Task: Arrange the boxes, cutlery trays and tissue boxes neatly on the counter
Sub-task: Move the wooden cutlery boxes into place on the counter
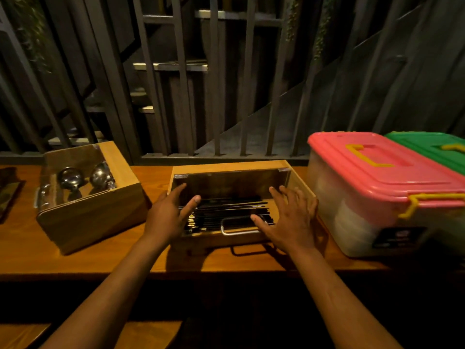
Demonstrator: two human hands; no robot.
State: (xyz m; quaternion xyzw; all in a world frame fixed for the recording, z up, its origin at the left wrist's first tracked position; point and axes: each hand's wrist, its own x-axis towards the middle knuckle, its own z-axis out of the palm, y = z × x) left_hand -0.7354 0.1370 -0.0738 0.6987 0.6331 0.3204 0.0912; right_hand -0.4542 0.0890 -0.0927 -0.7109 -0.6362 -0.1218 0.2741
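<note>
A wooden bench (75, 263) is seen running across the view below a wall of dark bars, and on it the task's things are set in a row. At the right a clear storage box with a pink lid (382, 172) is placed, with a green-lidded box (432, 147) just beside it at the frame edge; both are judged bulky but stiff, best taken by the side walls rather than by the yellow clips. In the middle, close to the pink-lidded box, a wooden cutlery tray (229, 170) is found, filled with dark cutlery and fitted with a metal handle (239, 231) at its near edge. It is judged rigid and fairly heavy, with loose contents that would rattle if tipped, so a level hold at both ends is advised. Further left, well apart, a second wooden tray (93, 212) holding rounded steel pieces is set askew. The left hand (171, 212) is held open, fingers spread at the tray's left end; the right hand (286, 220) is likewise opened flat over its right end. Nothing is gripped by either, and whether the tray is actually touched cannot be told.
</note>
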